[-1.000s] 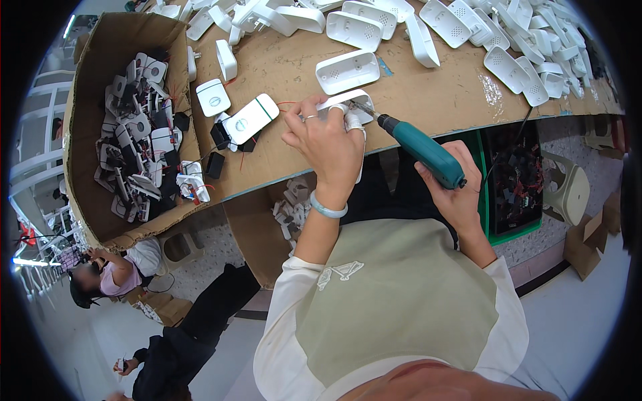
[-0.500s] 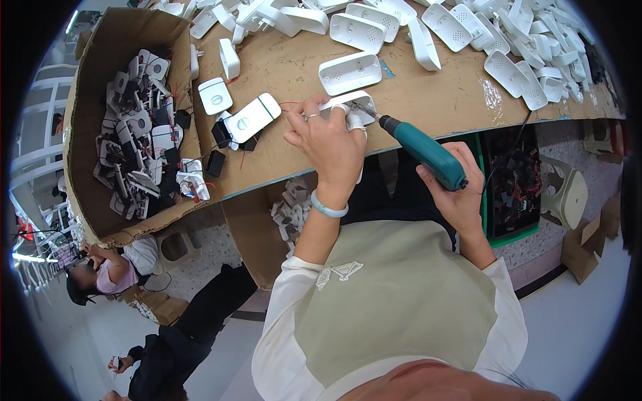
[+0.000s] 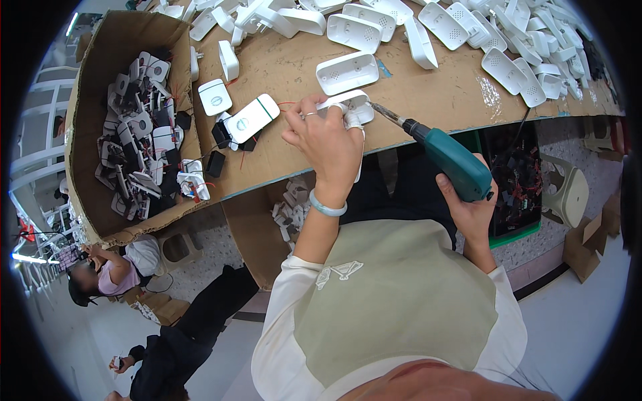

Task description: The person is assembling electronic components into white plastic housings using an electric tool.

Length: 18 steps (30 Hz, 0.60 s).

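My left hand (image 3: 326, 144) is closed over a small white plastic housing (image 3: 353, 105) and pins it to the cardboard-covered bench (image 3: 294, 67); a pale bangle sits on that wrist. My right hand (image 3: 472, 207) grips a teal electric screwdriver (image 3: 449, 159), whose metal bit (image 3: 386, 112) points up-left and touches the housing's right end. A thin red wire (image 3: 289, 105) runs out from under the left hand's fingers.
Several white housings (image 3: 508, 40) lie across the back of the bench; one (image 3: 346, 72) lies just beyond my left hand. A white module with a green stripe (image 3: 250, 119) lies left. A cardboard box (image 3: 137, 127) of parts stands far left. A person crouches at lower left (image 3: 107, 271).
Both hands and the screwdriver have barely moved; the bit stays at the housing's right end. The view has drifted slightly.
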Each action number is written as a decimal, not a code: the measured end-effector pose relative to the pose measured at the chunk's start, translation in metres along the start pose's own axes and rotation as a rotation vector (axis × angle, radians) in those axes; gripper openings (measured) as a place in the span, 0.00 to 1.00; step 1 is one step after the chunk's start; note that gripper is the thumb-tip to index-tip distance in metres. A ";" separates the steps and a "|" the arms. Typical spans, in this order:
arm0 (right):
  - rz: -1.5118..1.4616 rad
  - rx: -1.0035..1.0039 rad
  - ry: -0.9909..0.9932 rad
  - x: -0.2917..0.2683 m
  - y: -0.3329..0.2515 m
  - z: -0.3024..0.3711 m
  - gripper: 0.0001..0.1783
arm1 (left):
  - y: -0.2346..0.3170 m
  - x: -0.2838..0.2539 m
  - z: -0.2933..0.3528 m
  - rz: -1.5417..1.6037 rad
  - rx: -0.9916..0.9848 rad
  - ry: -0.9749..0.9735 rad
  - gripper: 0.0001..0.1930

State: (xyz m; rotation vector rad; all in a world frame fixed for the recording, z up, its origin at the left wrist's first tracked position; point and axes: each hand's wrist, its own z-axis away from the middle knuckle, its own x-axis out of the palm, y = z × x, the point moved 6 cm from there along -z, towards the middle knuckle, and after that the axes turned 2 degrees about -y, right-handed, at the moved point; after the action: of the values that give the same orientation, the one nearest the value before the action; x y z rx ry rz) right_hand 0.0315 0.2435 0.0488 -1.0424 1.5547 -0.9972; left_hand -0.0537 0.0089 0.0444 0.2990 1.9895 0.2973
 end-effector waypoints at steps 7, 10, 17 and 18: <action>0.071 -0.084 -0.047 0.020 -0.002 -0.010 0.13 | -0.001 0.001 0.002 0.008 -0.009 0.011 0.07; 0.082 -0.080 -0.049 0.026 0.002 -0.014 0.13 | -0.001 0.001 0.002 0.015 -0.008 0.025 0.07; 0.094 -0.102 -0.064 0.030 0.003 -0.018 0.14 | 0.000 -0.001 0.001 0.027 -0.013 0.015 0.08; 0.104 -0.105 -0.067 0.029 0.003 -0.019 0.14 | -0.001 0.000 0.001 0.028 -0.014 0.014 0.08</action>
State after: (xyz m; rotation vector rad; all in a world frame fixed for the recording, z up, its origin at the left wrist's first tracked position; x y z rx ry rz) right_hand 0.0084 0.2183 0.0415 -1.0450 1.6034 -0.8094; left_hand -0.0527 0.0082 0.0437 0.3167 1.9975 0.3321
